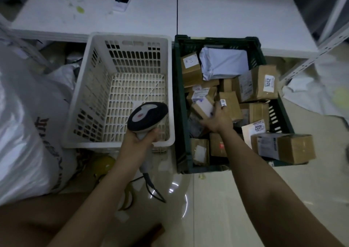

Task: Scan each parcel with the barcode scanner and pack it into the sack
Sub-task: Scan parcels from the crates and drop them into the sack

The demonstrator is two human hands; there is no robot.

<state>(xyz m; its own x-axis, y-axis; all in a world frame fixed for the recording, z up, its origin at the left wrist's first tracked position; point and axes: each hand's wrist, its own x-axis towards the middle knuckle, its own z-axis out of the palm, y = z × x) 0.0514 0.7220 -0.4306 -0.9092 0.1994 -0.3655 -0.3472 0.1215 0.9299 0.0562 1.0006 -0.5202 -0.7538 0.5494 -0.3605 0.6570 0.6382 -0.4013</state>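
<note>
Head view, item one: left hand (140, 140), fingers curled round the handle of the barcode scanner (147, 116), whose dark head with a grey top panel points toward 12 o'clock over the near rim of the white basket (94, 88); its cable (154, 188) trails down to the glossy floor (245, 190) at 6 o'clock. Item two: right hand (217, 121), reaching into the green crate (179, 103) at 2 o'clock, fingers spread and loosely bent over a small brown parcel with a white label (203, 107); whether the fingers actually close on it cannot be told, as the fingertips are blurred. Item three: crate contents, a jumble of brown cardboard boxes, among them a box marked 3012 (262, 85) leaning on the far right wall, a flat piece marked 4032 (254, 131) just right of the wrist, a large box (287, 148) resting on the near right corner of the rim, and a grey poly mailer (223, 62) at the far end. Item four: white basket, slotted walls and floor, standing just beside the crate at 11 o'clock. Item five: white woven sack (24, 133) with dark printing, at 9 o'clock beside the basket. Item six: white table (226, 10) across 12 o'clock, bearing a small black-and-white device (121, 3).
</note>
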